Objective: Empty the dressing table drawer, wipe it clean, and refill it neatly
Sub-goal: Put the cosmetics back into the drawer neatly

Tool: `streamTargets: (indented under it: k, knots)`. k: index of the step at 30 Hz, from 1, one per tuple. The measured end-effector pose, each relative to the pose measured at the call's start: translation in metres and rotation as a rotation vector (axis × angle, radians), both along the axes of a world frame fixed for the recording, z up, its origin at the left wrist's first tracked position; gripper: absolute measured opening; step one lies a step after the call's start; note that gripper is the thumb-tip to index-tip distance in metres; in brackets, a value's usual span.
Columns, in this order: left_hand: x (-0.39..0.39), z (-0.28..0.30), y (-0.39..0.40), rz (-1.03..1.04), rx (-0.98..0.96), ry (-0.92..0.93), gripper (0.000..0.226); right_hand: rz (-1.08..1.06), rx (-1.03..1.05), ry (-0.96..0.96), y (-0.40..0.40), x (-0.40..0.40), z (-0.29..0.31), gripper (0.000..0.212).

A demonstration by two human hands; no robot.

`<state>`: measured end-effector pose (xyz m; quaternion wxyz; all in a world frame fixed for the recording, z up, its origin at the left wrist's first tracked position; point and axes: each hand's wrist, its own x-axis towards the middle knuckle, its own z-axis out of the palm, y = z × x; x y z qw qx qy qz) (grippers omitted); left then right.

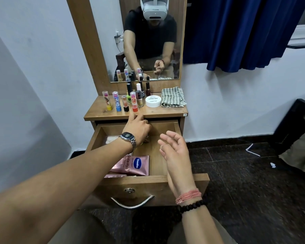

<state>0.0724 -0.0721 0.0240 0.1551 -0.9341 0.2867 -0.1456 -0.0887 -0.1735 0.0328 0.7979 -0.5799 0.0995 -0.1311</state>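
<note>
The wooden drawer (153, 182) of the dressing table stands pulled out. Inside lie a pink Vaseline sachet (130, 164), a second pink packet (114, 176) at the front, a white item (111, 139) at the back left and a small object (147, 138) half hidden under my wrist. My left hand (137, 128) reaches over the drawer, thumb and forefinger at the tabletop's front edge just below a red-based lipstick (134, 103), apart from it. My right hand (174, 148) hovers over the drawer's right side, fingers relaxed, holding nothing.
On the tabletop (102, 115) stand a yellow-based lipstick (108, 101), a blue-based one (117, 102), several nail polish bottles (141, 92), a white jar (153, 101) and a folded striped cloth (173, 99). A mirror (148, 41) rises behind. A blue curtain (236, 32) hangs to the right.
</note>
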Motion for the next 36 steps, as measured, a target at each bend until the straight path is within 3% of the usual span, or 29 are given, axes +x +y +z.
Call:
streamTargets:
  k: [12, 17, 21, 31, 36]
  knots:
    - [-0.008, 0.009, 0.004, -0.092, -0.011, -0.017, 0.028, 0.009, 0.004, -0.001, 0.000, 0.001, 0.000, 0.031]
    - [-0.017, 0.042, -0.003, -0.211, -0.128, -0.126, 0.022, 0.005, 0.010, -0.007, 0.001, 0.002, -0.001, 0.030]
    - [0.002, 0.083, -0.013, -0.116, -0.173, -0.143, 0.034, 0.007, 0.001, -0.011, 0.001, 0.000, -0.001, 0.031]
    - [0.067, 0.117, -0.053, -0.005, 0.241, 0.107, 0.079, 0.034, 0.019, 0.011, -0.004, 0.001, -0.002, 0.031]
    - [0.075, 0.110, -0.064, 0.049, 0.477, 0.137, 0.084, 0.034, 0.026, 0.016, -0.004, 0.003, -0.004, 0.031]
